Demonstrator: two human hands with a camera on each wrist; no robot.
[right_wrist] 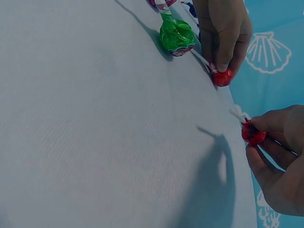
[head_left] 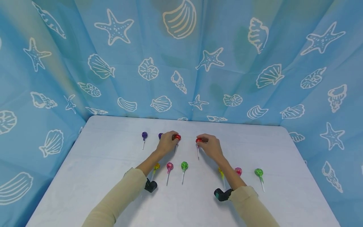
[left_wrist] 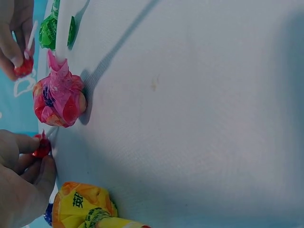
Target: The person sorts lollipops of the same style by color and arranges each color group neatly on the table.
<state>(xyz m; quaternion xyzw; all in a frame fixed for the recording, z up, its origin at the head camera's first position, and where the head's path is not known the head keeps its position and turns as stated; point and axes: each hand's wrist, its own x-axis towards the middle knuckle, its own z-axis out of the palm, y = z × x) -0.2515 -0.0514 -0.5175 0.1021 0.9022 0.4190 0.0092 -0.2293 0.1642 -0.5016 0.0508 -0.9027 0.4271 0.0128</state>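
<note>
At the back of the table, my left hand (head_left: 166, 143) pinches the head of a red lollipop (head_left: 178, 137), its white stick pointing toward me. To the right, my right hand (head_left: 211, 147) holds another red lollipop (head_left: 198, 140) between thumb and fingers. In the right wrist view this red lollipop (right_wrist: 253, 133) appears raised off the tabletop, while the left hand's red lollipop (right_wrist: 222, 78) is at the surface. Left of my left hand lie a purple lollipop (head_left: 144, 135) and a second purple lollipop (head_left: 160, 135), partly hidden by that hand.
Nearer me lie yellow (head_left: 157, 166), pink (head_left: 169, 166) and green (head_left: 184, 165) lollipops on the left. Another yellow (head_left: 221, 171), pink (head_left: 238, 171) and green (head_left: 258, 172) lie on the right, partly behind my forearm. A blue shell-patterned curtain (head_left: 181, 63) borders the white table (head_left: 93, 164).
</note>
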